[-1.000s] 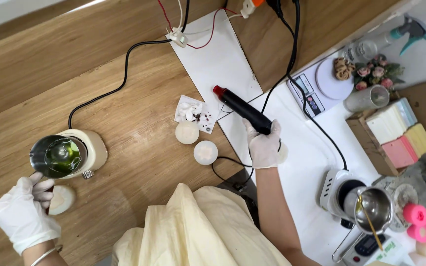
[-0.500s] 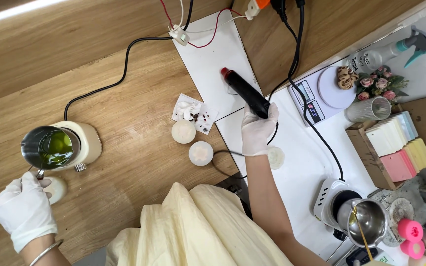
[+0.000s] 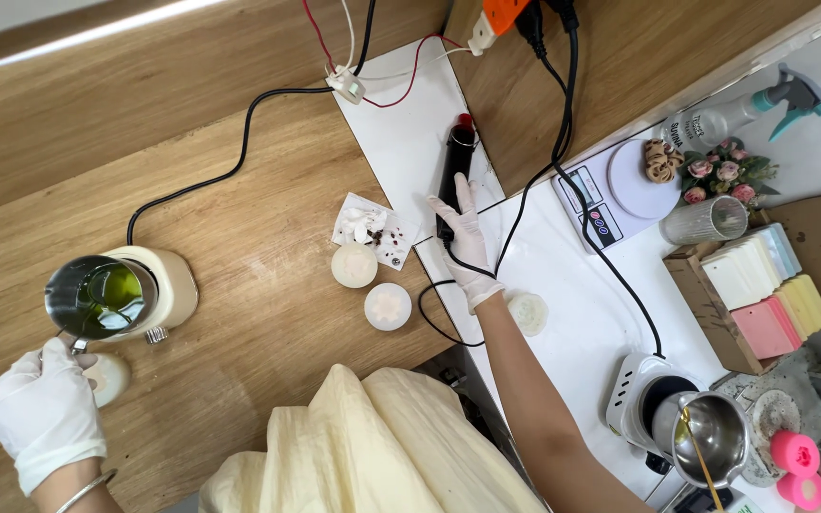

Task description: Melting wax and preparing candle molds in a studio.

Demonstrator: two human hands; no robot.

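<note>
Wooden counter (image 3: 239,237): left hand (image 3: 43,413), fingers closed on the handle of a steel pitcher (image 3: 99,296) holding green liquid; right hand (image 3: 466,242), fingers open, rests on a black heat gun (image 3: 453,171).

We count two gloved hands, the left hand (image 3: 42,416) and the right hand (image 3: 465,242). We see one black heat tool (image 3: 452,180), two metal pitchers (image 3: 97,296) (image 3: 713,433), three round wax pieces (image 3: 353,266) (image 3: 388,307) (image 3: 527,313), one scale (image 3: 620,185), one spray bottle (image 3: 753,106) and two pink candles (image 3: 795,452) (image 3: 800,487).
</note>
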